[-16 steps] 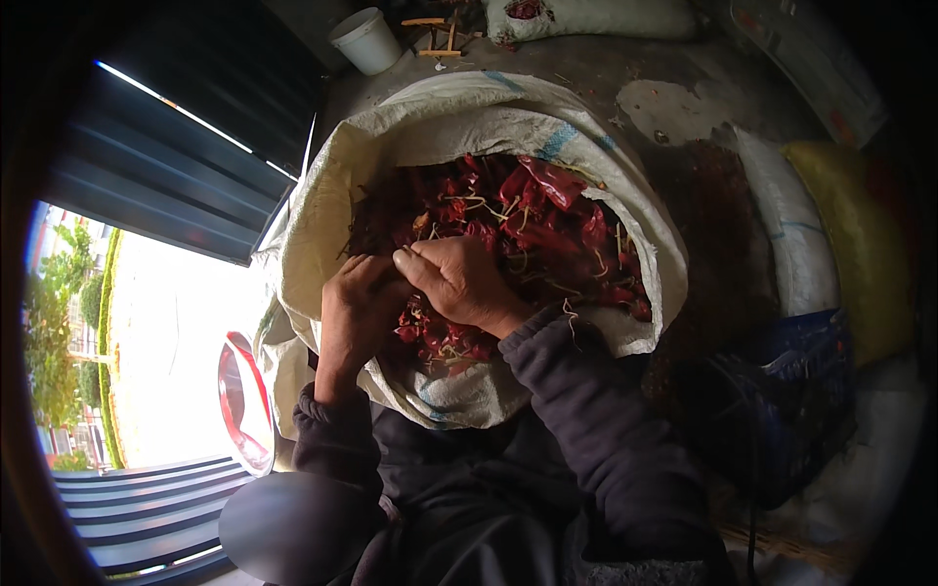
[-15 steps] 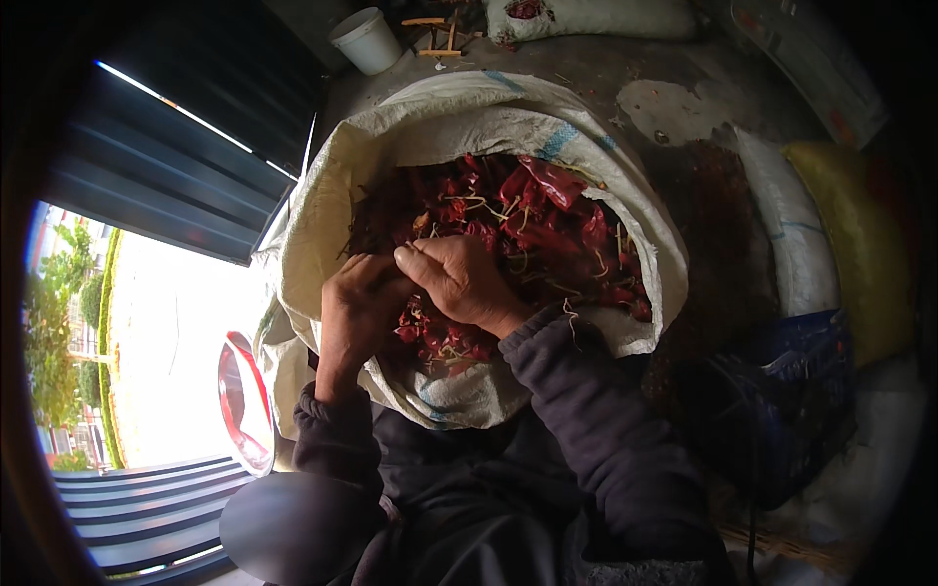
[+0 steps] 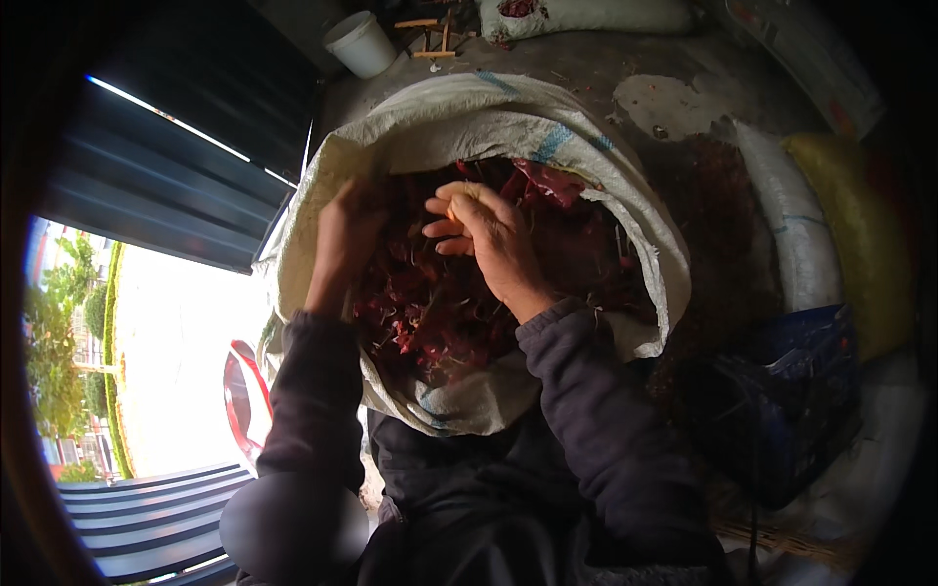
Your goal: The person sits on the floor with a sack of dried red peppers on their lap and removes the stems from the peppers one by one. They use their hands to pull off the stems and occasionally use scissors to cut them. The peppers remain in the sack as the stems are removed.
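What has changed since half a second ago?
The left hand and right hand have parted: the left moved forward into shadow, the right forward and right over the red peppers, its fingers less curled. Any grip taken or released is unclear. The sack and bucket stayed put.

Left hand (image 3: 342, 230) blurred, grip unclear; red peppers (image 3: 415, 317) smeared; far sack (image 3: 596, 18) cut by top edge.

Dark red ringed by cream

Around the right hand (image 3: 484, 239), peppers (image 3: 430, 332) show dark red; the sack (image 3: 459, 135) encircling that hand is cream, blue-striped. Rightward of it: blue crate (image 3: 801, 340), olive-yellow bag (image 3: 852, 239). Beyond it, white bucket (image 3: 362, 49).
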The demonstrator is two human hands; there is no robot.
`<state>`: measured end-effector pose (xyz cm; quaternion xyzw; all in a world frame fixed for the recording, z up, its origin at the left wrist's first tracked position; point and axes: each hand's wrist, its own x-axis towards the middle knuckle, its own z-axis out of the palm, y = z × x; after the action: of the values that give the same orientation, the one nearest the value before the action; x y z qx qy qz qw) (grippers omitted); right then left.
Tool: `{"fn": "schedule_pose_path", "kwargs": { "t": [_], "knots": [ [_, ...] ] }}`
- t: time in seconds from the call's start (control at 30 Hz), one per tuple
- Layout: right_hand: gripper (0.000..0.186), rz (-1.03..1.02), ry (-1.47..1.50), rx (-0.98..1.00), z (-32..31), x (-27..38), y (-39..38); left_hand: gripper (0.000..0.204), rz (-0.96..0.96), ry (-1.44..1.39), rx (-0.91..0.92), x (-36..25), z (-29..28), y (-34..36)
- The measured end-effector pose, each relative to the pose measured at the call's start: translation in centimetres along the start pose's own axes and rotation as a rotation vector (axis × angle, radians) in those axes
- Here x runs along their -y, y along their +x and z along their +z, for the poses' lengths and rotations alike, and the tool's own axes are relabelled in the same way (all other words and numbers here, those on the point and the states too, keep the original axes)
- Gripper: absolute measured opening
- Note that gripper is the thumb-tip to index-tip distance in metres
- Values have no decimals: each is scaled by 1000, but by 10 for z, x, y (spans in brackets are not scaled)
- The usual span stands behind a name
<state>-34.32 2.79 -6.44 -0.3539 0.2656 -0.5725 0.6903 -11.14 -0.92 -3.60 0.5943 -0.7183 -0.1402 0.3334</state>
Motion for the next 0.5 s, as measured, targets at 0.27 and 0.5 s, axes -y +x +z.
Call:
{"fn": "schedule_pose_path", "kwargs": {
  "t": [0.27, 0.5],
  "knots": [
    [34, 65, -100, 126, -20, -5, 14, 31, -19, 550, 200, 37, 31, 42],
    [34, 29, -344, 164, -14, -14, 14, 22, -51, 330, 71, 19, -6, -13]
  ]
}}
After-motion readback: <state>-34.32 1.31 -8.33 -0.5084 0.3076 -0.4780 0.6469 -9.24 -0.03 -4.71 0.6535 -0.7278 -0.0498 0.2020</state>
